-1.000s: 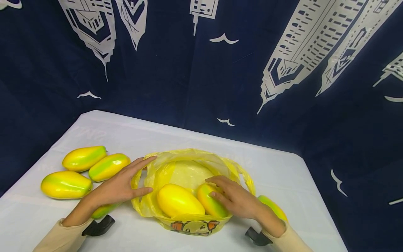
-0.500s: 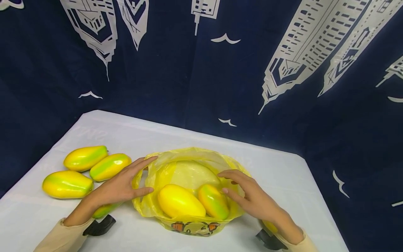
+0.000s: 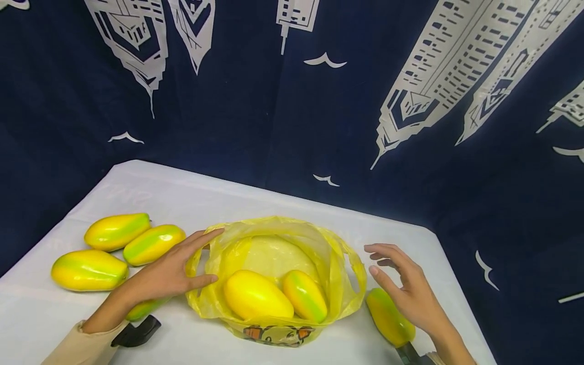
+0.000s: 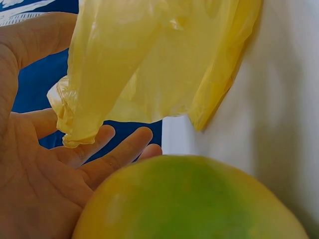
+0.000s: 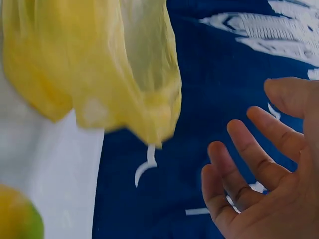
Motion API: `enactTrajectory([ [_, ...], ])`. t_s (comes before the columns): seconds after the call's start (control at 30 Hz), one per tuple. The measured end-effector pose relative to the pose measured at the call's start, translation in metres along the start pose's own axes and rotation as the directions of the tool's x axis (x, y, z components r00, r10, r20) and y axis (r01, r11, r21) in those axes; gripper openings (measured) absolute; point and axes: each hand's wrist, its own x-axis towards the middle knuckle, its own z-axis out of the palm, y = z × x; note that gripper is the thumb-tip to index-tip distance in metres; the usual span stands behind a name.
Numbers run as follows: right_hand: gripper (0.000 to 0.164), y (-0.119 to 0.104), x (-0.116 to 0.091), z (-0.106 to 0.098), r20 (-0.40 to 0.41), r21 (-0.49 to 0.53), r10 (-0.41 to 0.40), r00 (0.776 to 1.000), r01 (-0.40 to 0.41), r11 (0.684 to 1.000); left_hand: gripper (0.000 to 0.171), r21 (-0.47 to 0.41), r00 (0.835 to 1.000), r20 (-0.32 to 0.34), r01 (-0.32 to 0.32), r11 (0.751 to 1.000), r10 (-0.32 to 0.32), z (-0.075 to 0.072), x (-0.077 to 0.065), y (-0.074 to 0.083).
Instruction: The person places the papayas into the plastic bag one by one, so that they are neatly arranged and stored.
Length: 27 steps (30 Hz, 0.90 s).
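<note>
A thin yellow plastic bag (image 3: 269, 251) stands with its mouth spread, a cartoon print low on its front. Two papayas lie inside, a plain yellow one (image 3: 257, 296) and a green-striped one (image 3: 304, 296). My left hand (image 3: 175, 268) is at the bag's left rim, thumb and fingers spread around the handle loop; the left wrist view shows the bag (image 4: 149, 59) hanging close to those fingers. My right hand (image 3: 408, 286) is apart from the bag on its right side, fingers loosely bent with nothing in them. Below it lies another papaya (image 3: 385, 314), partly covered by the hand and wrist strap.
Left of the bag lie three more papayas, at the back (image 3: 116, 230), in the middle (image 3: 154, 245) and in front (image 3: 89, 270). Another papaya (image 3: 145, 308) is mostly hidden under my left forearm. A dark blue printed curtain (image 3: 274, 101) hangs behind the white table (image 3: 182, 185).
My right hand has let go of the green-striped papaya in the bag and moved right, out over the papaya beside it. My left hand has stayed at the bag's left rim.
</note>
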Motion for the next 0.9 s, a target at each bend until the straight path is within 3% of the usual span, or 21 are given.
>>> enactTrajectory([
  [0.33,0.036,0.020,-0.018,-0.014,-0.033,-0.061,0.092,0.995,-0.094,0.994,0.085,-0.003,1.000,0.006,0.008,1.000,-0.007,-0.001,0.000,0.000],
  [0.63,0.038,0.045,-0.039,-0.021,0.091,-0.108,0.197,0.976,-0.187,0.976,0.085,-0.004,1.000,0.004,-0.001,1.000,0.001,0.000,0.001,0.000],
  [0.9,0.040,0.069,-0.055,-0.010,0.182,0.003,0.303,0.936,-0.308,0.951,0.085,0.010,1.000,-0.003,-0.009,1.000,0.009,0.000,0.002,0.001],
])
